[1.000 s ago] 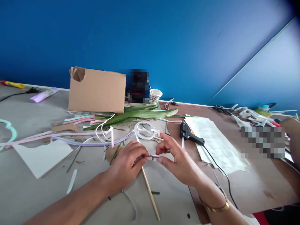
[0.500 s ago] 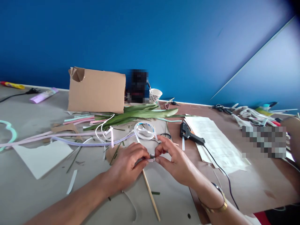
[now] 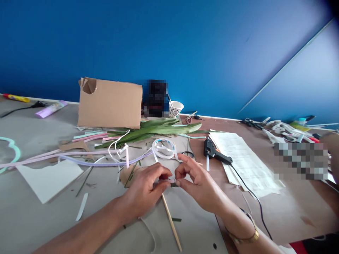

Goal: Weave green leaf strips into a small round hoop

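Note:
My left hand [image 3: 146, 187] and my right hand [image 3: 199, 183] face each other over the table, thumbs and forefingers pinched. Between their fingertips runs a small pale pinkish strip [image 3: 172, 181] with a dark green edge below it; the fingers cover most of it. A thin wooden stick [image 3: 171, 223] lies on the grey table, its upper part passing behind my left fingertips. Just beyond the hands rests a clear, whitish coil [image 3: 163, 156]. Brown paper [image 3: 128, 174] shows beside my left hand.
A black glue gun [image 3: 215, 152] lies by printed sheets [image 3: 243, 158], its cord trailing toward my right forearm. Long green leaves [image 3: 164, 127] lie before a cardboard box [image 3: 109, 106]. Pastel strips [image 3: 92, 162] and white card [image 3: 50, 180] are at left. Another person's arm [image 3: 332, 150] shows at right.
The small strip has turned between my fingertips: the dark part, formerly above the pale one, now shows below it. My left fingers have shifted slightly; the view has moved a little.

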Demonstrator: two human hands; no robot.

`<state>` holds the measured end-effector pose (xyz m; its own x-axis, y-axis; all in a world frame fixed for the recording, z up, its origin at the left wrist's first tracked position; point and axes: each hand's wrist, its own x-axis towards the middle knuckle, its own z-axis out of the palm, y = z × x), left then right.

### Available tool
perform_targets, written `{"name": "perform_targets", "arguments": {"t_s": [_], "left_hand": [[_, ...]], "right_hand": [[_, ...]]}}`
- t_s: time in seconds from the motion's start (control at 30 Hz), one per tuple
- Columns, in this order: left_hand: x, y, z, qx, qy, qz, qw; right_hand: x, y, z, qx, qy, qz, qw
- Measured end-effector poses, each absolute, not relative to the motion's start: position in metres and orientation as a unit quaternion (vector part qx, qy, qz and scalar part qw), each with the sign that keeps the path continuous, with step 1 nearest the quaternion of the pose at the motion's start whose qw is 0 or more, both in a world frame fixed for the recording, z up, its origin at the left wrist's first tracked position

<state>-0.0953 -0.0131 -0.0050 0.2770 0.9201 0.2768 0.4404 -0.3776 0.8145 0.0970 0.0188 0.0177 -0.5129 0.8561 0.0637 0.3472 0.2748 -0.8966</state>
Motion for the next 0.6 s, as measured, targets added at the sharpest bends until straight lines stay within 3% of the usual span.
{"name": "perform_targets", "arguments": {"t_s": [0.6], "left_hand": [[-0.0971,-0.0142,-0.0086,0.787,0.44,0.374,0.215]], "right_hand": [[0.0961,0.0171,0.0146,-0.352,-0.803,0.374,0.303]]}}
